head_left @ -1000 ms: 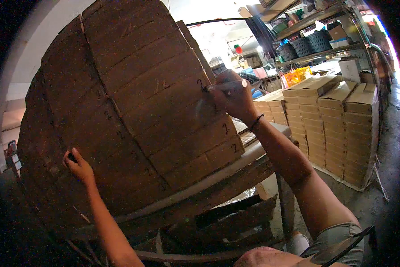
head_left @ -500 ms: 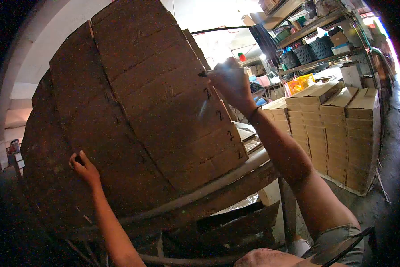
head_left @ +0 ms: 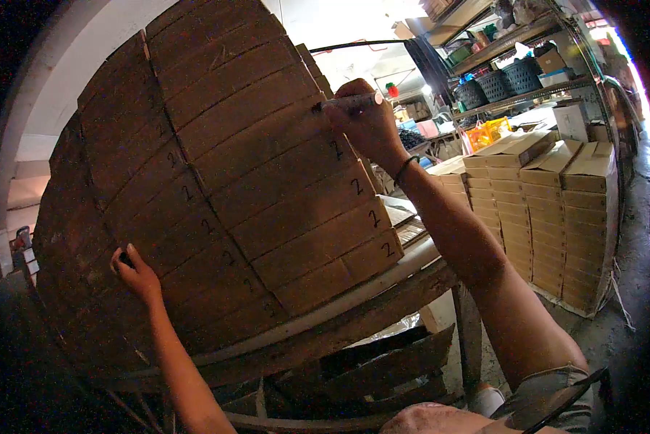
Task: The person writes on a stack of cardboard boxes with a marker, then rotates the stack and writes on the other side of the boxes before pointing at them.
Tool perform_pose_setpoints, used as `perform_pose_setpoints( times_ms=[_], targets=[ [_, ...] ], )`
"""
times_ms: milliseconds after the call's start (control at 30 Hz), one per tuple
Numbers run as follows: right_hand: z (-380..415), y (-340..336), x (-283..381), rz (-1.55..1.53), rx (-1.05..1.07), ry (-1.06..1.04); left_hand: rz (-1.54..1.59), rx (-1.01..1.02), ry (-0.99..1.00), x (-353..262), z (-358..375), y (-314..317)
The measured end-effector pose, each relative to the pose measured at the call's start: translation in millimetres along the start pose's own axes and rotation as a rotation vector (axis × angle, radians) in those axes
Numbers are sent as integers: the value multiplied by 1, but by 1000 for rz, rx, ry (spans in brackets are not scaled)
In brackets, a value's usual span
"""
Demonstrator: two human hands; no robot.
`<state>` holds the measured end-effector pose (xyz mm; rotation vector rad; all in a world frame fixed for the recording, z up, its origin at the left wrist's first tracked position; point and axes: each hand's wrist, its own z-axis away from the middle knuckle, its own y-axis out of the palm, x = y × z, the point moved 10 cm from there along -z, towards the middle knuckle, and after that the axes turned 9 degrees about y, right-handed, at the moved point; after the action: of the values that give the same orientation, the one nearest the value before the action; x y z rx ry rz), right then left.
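Observation:
My right hand (head_left: 368, 123) is closed round a marker (head_left: 357, 103), its dark tip at the right edge of a tall stack of flat brown cardboard boxes (head_left: 267, 166). Below the tip, a handwritten "2" shows on each of several boxes down that edge, and fainter ones run down the column to the left. My left hand (head_left: 137, 273) is at the lower left in front of the stack, fingers curled with thumb and forefinger near each other; whether it holds anything is too dark to tell.
A curved rail (head_left: 325, 312) runs beneath the stack. More piled cardboard boxes (head_left: 549, 217) stand on the floor at the right, below shelves (head_left: 520, 100) with dark baskets (head_left: 495, 87). An orange bag (head_left: 487, 134) lies behind those boxes.
My right hand has shifted slightly up and left with the marker, whose tip is now further in on the box edge. My left hand has barely moved.

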<state>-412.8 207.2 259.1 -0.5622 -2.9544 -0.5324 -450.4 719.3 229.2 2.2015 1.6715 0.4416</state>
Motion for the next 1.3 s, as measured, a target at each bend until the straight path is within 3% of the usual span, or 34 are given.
perform_pose_setpoints(
  times_ms=[100, 333, 400, 467, 567, 633, 700, 767, 833, 867, 900, 967, 1000, 1033, 1100, 1133, 1200, 1300],
  targets=[
    [-1, -2, -3, 131, -12, 10, 1, 5, -16, -1, 0, -1],
    [0, -2, 12, 25, -46, -125, 8, 4, 4, 2, -7, 2],
    [-2, 0, 0, 104, 10, 35, 22, -3, 10, 8, -6, 3],
    [-4, 0, 2, 99, -14, 4, 35, -8, 14, 14, -4, 4],
    [-7, -8, -1, 98, -91, -60, 75, 34, -36, 19, -5, 12],
    [-6, -7, -3, 177, -56, -61, 306, 34, -225, 43, 1, 14],
    [-3, -11, 1, -334, 47, -159, 356, 40, -192, 68, 12, 11],
    [-3, -13, -10, -627, 82, 57, 368, 164, -447, 99, 28, 3],
    [-7, -32, -18, -475, -60, 140, 179, 219, -86, 55, 13, -22],
    [-18, -28, 12, -197, 81, 22, 186, 142, -454, 49, 16, -33],
    [-22, -28, 15, -171, 83, 51, 174, 63, -820, 42, 28, -46],
    [-27, -30, 34, 22, 22, 15, 242, 73, -909, 77, 15, -48],
    [-26, -27, 32, -206, 44, 83, 303, 48, -986, 89, 7, -46],
    [-23, -22, 37, 120, 95, 105, 297, 94, -998, 83, -10, -35],
    [-12, -19, 25, -270, -38, 304, 115, 129, -672, 57, -72, -24],
    [-12, -22, 23, -263, -42, 335, 103, 159, -671, 66, -83, -12],
    [-11, -12, 32, 127, 162, 264, -54, 218, -218, 53, -127, 4],
    [-20, -9, 30, 110, 195, 223, -8, 173, -236, 15, -161, 33]
  ],
)
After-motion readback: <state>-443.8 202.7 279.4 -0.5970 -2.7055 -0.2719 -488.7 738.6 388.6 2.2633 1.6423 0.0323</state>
